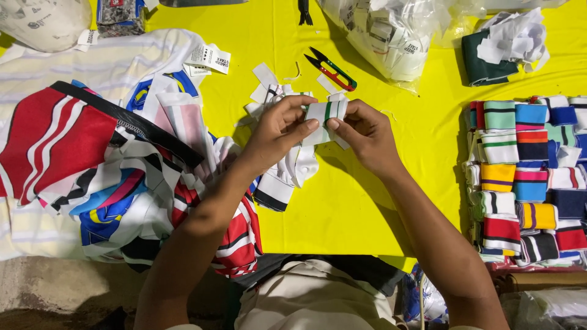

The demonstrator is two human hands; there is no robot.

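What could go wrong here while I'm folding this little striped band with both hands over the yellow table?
The open thread snips lie close beyond your hands, blades exposed; reaching forward blindly might nick a finger. The white and green striped band is pinched only by the fingers of the left hand and right hand, so it could slip and unfold. The loose garment pile beside your left arm might get dragged and muddled.

Bright yellow surface (342, 208). A white band (325, 112) with one green stripe. Snips (331, 68) with red and green handles. Stacked cuffs (526, 183) striped in green, red, orange, navy and white. Red-and-white striped cloth (55, 140).
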